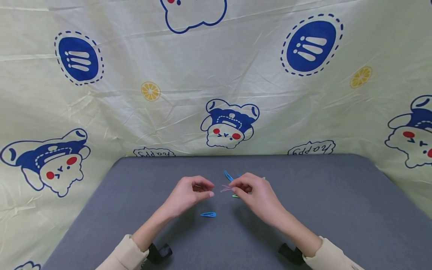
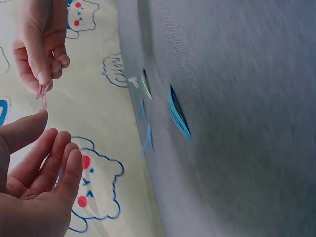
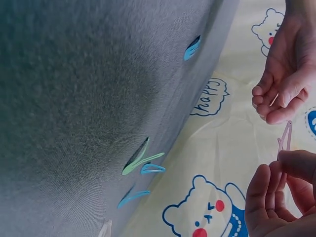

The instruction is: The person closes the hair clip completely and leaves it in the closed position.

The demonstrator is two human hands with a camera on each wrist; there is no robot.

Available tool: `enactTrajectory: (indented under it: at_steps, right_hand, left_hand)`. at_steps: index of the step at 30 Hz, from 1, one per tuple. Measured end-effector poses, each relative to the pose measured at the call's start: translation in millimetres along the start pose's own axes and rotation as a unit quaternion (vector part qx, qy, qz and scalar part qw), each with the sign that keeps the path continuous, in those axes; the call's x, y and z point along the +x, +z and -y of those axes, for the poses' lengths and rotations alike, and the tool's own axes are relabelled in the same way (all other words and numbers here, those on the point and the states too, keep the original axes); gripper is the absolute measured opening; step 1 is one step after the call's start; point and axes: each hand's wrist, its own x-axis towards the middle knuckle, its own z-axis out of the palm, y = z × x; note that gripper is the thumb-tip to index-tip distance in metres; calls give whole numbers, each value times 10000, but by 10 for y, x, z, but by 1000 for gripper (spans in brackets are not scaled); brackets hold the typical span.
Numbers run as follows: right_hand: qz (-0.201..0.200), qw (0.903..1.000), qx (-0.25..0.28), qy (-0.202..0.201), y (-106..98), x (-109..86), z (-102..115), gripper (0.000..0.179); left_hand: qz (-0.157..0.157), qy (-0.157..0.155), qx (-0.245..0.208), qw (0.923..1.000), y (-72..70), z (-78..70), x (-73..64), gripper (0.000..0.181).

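Cream sleeves, left hand relaxed, right hand pinching pink clip, "happy" on backdrop

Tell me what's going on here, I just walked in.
Someone's right hand is pinching a pink snap hair clip above a grey table. Their left hand is close by, fingers loosely bent, holding nothing. One blue snap clip lies on the near side of the hands; a green clip and two more blue ones lie farther back.

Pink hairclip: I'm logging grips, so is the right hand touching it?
Touching: the head view shows the right hand pinching one end of the pink hairclip.
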Motion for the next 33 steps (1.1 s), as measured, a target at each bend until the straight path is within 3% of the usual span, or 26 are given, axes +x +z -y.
enactTrajectory:
  at_steps: [13, 20, 29, 33]
  right_hand:
    - [-273, 9995, -159, 93, -150, -313, 133, 16]
    - [-466, 9987, -144, 118, -197, -450, 204, 21]
    - [-813, 9959, -43, -403, -198, -621, 319, 28]
    - [-896, 9951, -36, -414, -200, -678, 368, 31]
  left_hand:
    - [123, 134, -351, 9992, 157, -220, -176, 17]
    - [36, 107, -541, 9985, 209, -309, -298, 17]
    - [-28, 90, -715, 9974, 272, -463, -426, 16]
    - [-72, 42, -774, 9970, 303, -495, -484, 16]
